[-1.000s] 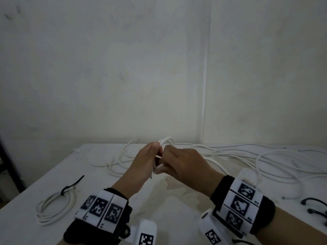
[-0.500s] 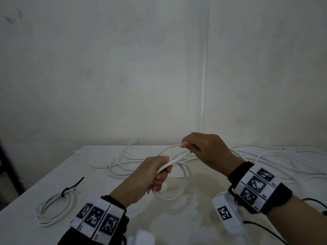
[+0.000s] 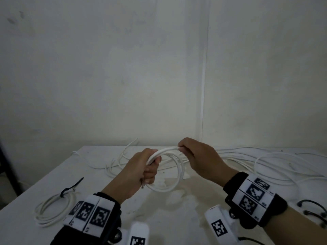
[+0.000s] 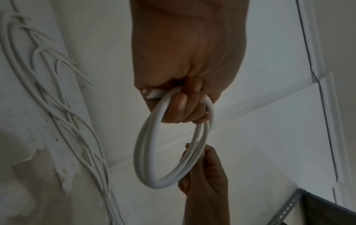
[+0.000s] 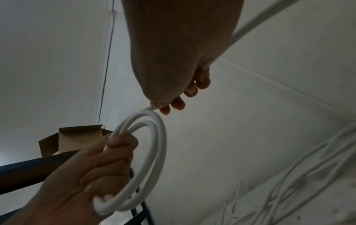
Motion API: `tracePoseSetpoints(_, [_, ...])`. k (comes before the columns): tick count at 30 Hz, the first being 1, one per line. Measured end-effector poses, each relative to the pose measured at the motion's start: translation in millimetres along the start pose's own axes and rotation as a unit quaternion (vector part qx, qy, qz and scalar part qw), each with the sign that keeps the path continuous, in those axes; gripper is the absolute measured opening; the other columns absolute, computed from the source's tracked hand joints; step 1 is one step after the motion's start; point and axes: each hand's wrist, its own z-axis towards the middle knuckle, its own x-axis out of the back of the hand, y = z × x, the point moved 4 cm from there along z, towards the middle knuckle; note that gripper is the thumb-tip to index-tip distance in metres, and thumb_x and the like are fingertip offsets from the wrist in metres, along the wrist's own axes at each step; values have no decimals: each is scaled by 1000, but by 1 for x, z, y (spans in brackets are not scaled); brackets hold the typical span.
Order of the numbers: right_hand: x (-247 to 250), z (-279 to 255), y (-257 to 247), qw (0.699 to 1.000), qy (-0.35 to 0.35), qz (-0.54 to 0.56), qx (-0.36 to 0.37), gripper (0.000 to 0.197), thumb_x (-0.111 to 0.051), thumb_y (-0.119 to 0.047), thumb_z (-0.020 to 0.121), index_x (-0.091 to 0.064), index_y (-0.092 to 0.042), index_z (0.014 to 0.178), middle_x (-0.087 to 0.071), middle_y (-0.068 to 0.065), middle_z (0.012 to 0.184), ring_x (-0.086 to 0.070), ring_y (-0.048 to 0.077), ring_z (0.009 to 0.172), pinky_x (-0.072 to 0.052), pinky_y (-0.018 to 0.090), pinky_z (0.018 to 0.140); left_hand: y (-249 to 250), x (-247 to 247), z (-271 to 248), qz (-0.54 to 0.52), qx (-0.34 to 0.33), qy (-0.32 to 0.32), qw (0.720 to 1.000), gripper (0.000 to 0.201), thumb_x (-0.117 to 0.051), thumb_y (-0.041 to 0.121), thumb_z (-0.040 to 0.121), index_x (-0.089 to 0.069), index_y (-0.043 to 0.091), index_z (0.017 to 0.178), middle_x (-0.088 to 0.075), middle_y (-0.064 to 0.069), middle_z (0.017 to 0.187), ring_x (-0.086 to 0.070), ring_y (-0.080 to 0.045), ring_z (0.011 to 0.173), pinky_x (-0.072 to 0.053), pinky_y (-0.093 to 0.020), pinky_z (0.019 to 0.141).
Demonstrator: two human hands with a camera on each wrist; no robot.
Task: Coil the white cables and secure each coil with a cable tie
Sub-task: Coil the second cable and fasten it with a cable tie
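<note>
A small coil of white cable [image 3: 174,175] hangs above the white table [image 3: 177,218]. My left hand [image 3: 146,168] grips one side of the coil [image 4: 150,152] in a fist. My right hand [image 3: 187,151] pinches the cable at the coil's top, and the free cable runs back past that wrist [image 5: 256,27]. In the right wrist view the coil [image 5: 154,159] shows two or three turns. A finished coil [image 3: 51,207] bound with a black cable tie [image 3: 70,187] lies at the near left of the table.
Several loose white cables [image 3: 265,161] sprawl across the back and right of the table. Black cable ties [image 3: 311,209] lie at the right edge. A dark shelf frame [image 3: 7,167] stands left of the table, a cardboard box [image 5: 73,138] beyond it.
My hands moved apart from a joined position. The right hand drew the cable up and right, then curved back toward the left hand, laying another turn on the coil.
</note>
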Motion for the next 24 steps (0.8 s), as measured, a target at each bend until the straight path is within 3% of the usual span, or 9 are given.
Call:
tracePoseSetpoints(2, [-6,-4,-3,996,-40,66,-38,31,-30,-37,96,-57,-22,100,-49,-18,82,-44,4,71,-34,24,62,1,2,-1,-8,-3,9,1000,37,-32,14,91,-42,10,56,-21,5,40,-15,-7,31,-18,-17,35])
tracePoseSetpoints(5, [-10,-7,-9,982,-68,161,-76,28,-31,-55,90,-54,-39,88,-56,-21,79,-51,1,74,-38,20,70,-1,5,-1,-25,-10,23,999,40,-33,16,92,-43,10,54,-21,5,39,-16,-7,31,-19,-17,35])
tracePoseSetpoints(6, [-12,-6,-9,977,-73,180,-86,30,-35,-57,88,-56,-36,85,-60,-17,77,-52,2,71,-39,22,69,-1,6,-2,-32,-12,28,999,41,-34,16,92,-44,11,53,-21,5,39,-16,-7,31,-19,-17,35])
tracePoseSetpoints(8, [-13,-3,-12,964,-87,231,-99,26,-50,-42,91,-61,-20,81,-63,-5,71,-56,9,65,-42,26,66,-2,7,-1,-37,-15,31,999,42,-34,17,92,-44,11,52,-21,5,39,-16,-6,30,-20,-17,35])
tracePoseSetpoints(10, [-10,0,-14,941,-106,303,-111,19,-54,-21,92,-61,-11,77,-63,-2,66,-56,2,59,-42,15,63,-2,8,-2,-34,-15,27,999,40,-34,17,92,-44,11,54,-21,6,38,-16,-6,30,-22,-17,35])
tracePoseSetpoints(13, [-3,1,-14,912,-133,365,-129,22,-50,-16,94,-61,-13,75,-63,-10,61,-53,-6,55,-41,8,61,1,10,0,-34,-20,14,999,38,-34,17,93,-44,10,57,-21,6,39,-17,-6,31,-25,-18,35])
tracePoseSetpoints(17, [-3,0,-16,881,-146,420,-160,23,-46,-18,96,-63,-15,81,-63,-9,63,-36,-1,45,-29,10,48,1,11,1,-41,-30,12,999,38,-34,20,95,-44,9,61,-22,7,40,-20,-6,32,-29,-17,37])
tracePoseSetpoints(24, [0,8,-4,894,-104,398,-177,25,-43,-20,97,-62,-20,81,-51,-13,50,-31,4,48,-27,12,47,2,3,1,-102,-35,-42,993,38,-34,29,97,-51,8,71,-30,5,45,-27,-6,36,-39,-19,44])
